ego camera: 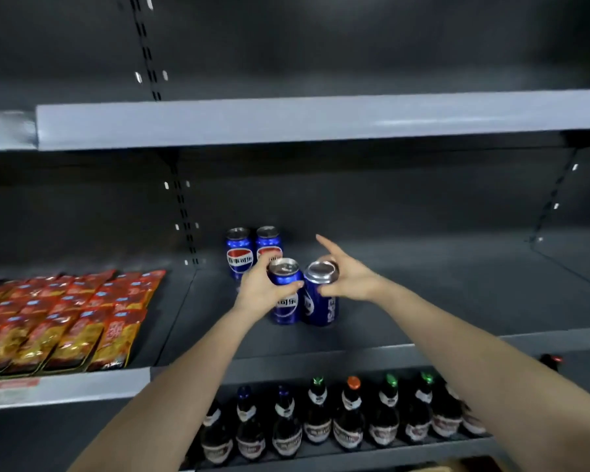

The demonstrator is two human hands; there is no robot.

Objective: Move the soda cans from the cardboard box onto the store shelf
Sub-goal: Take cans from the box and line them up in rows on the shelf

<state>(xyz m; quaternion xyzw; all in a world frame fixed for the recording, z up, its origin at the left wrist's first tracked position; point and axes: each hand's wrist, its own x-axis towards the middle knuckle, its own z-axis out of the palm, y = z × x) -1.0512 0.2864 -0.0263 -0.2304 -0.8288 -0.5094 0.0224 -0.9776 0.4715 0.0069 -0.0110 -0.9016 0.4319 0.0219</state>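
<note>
The left hand (258,287) curls round one blue cylindrical metal soda can (286,303). The right hand (351,277) grips a second blue can (322,301) near its rim, forefinger pointing free. Both cans stand upright, touching, on the dark grey metal store shelf (440,294), directly before two rear cans (240,257), presumably to build aligned rows. The cardboard box cannot be made out.

Glossy metal cans (285,291), matt probably-steel shelf (423,301), shiny packets (65,321).

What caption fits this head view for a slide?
Left hand grips the left can, right hand the right can, on the shelf before two rear cans.
</note>
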